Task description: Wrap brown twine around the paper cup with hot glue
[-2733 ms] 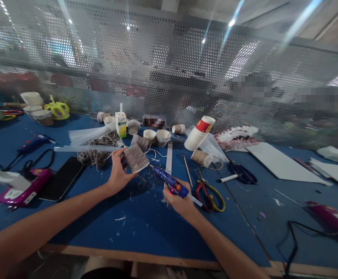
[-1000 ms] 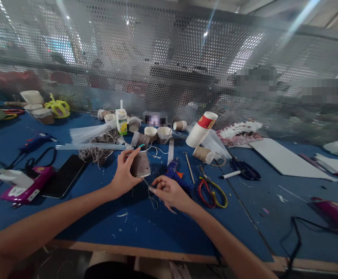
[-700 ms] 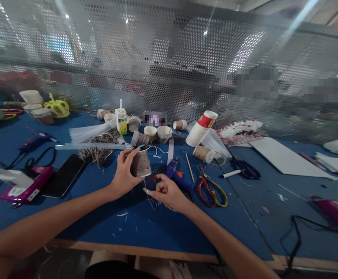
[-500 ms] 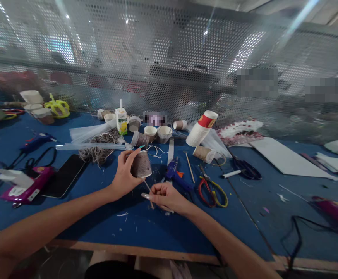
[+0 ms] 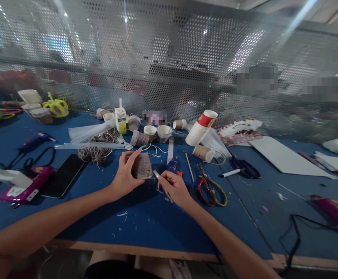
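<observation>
My left hand (image 5: 125,173) grips a small paper cup (image 5: 142,166) wrapped in grey-brown yarn, thumb under it and fingers over the top. The cup lies on its side in the air above the blue table. Close to its right end, my right hand (image 5: 174,188) is closed in a pinch on a thin strand of yarn (image 5: 158,188), mostly hidden by the fingers. Just behind the right hand lies a blue glue gun (image 5: 172,166), partly covered. Red and yellow scissors (image 5: 212,190) rest to the right of that hand.
Behind the hands are a yarn heap (image 5: 96,152), a drink carton (image 5: 120,120), several small cups (image 5: 164,133) and stacked paper cups (image 5: 200,130). A phone (image 5: 64,176) and a magenta power strip (image 5: 26,184) lie left. White board (image 5: 287,159) lies right; a perforated metal screen (image 5: 169,58) stands behind.
My right hand has moved up and to the right, from below the cup to beside its right end, now covering more of the glue gun. My left hand keeps its hold on the cup.
</observation>
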A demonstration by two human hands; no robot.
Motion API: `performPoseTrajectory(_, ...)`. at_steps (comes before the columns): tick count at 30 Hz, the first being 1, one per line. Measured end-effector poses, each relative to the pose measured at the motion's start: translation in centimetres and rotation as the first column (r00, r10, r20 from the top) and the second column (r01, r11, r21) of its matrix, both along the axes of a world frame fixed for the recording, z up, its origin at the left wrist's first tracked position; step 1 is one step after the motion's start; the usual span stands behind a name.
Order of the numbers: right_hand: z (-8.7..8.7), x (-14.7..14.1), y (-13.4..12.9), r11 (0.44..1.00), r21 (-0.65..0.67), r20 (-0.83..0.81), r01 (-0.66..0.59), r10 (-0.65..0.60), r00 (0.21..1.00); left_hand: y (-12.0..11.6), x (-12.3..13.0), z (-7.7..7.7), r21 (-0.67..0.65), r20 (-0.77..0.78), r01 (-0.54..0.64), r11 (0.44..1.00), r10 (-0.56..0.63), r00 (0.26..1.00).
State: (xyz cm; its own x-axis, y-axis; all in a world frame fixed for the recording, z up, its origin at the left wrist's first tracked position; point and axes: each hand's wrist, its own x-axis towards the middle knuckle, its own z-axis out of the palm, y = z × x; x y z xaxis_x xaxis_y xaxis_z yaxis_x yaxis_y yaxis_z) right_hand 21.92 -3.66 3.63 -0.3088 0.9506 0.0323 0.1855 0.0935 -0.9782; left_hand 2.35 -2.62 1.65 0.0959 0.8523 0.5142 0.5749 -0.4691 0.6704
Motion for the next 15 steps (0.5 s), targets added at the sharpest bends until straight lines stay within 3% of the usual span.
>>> performPoseTrajectory(7,-0.39,0.18,0.1,0.967,0.251,0.157,0.04,-0.081,0.984,-0.02,-0.01,0.07,-0.015,0.007,0.034,0.999,-0.034,0.999)
performPoseTrajectory(15,-0.59,0.37,0.42,0.906,0.421,0.295,-0.04,-0.095,0.951,-0.02,-0.08,0.16,-0.057,0.051,0.07,0.996,-0.067,0.996)
